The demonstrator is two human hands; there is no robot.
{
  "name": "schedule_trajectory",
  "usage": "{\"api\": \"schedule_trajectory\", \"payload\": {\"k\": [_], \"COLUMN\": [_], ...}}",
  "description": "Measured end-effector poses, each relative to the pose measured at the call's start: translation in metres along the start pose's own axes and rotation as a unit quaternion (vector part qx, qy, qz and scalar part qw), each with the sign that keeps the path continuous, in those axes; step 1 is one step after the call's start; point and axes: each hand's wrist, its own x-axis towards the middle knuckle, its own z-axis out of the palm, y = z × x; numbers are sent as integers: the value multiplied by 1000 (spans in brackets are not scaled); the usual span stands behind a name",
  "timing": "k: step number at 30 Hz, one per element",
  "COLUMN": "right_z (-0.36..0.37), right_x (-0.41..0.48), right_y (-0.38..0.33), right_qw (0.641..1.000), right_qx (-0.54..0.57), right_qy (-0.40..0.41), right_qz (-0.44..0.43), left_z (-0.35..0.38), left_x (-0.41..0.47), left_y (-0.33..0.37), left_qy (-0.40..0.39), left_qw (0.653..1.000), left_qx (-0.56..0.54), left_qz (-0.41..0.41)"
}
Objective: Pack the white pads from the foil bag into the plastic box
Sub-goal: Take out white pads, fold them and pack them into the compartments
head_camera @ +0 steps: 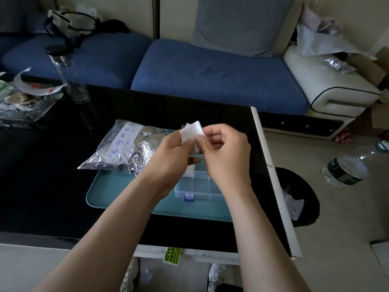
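Note:
Both hands are raised above the clear plastic box (199, 187), which sits open on a teal tray (117, 192). My left hand (170, 154) grips a small stack of white pads (192, 132). My right hand (226, 150) pinches the same stack from the right with thumb and fingers. More white pads (189, 170) stand in the box's left compartment, partly hidden by my left hand. The crinkled foil bag (124, 146) lies to the left, half on the tray's far-left corner. The box has a blue latch (189, 197) at its near side.
The tray rests on a black glossy table (52, 186) with a white right edge. A clear bottle (67, 74) and snack wrappers (23, 102) stand at the far left. A blue sofa (210, 76) is behind; a black bin (299, 197) and a plastic bottle (345, 171) are on the floor, right.

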Motion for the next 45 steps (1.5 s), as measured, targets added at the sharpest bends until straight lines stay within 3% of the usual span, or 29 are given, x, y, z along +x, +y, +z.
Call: {"api": "schedule_trajectory", "payload": {"k": [3, 6, 8, 11, 14, 22, 38, 45], "right_z": [2, -4, -8, -7, 2, 15, 17, 6], "right_x": [1, 7, 11, 11, 8, 11, 11, 18], "right_y": [-2, -9, -14, -17, -14, -8, -9, -2], "right_qw": [999, 975, 952, 965, 980, 990, 993, 987], "right_qx": [20, 159, 231, 202, 147, 95, 79, 117], "right_qy": [39, 80, 55, -20, -40, 3, 16, 69], "right_qz": [28, 137, 192, 166, 125, 106, 89, 87], "left_z": [0, 1, 2, 2, 1, 7, 7, 1], "left_x": [4, 4, 5, 5, 8, 9, 10, 15], "left_y": [1, 9, 15, 21, 18, 17, 15, 11], "left_qy": [14, 51, 37, 17, -1, -22, -27, 33], "left_qw": [994, 972, 955, 938, 939, 961, 978, 970], "left_qx": [-101, -219, -280, -332, -330, -273, -205, -236], "left_qz": [-26, -67, -87, -97, -92, -47, -17, -39]}}
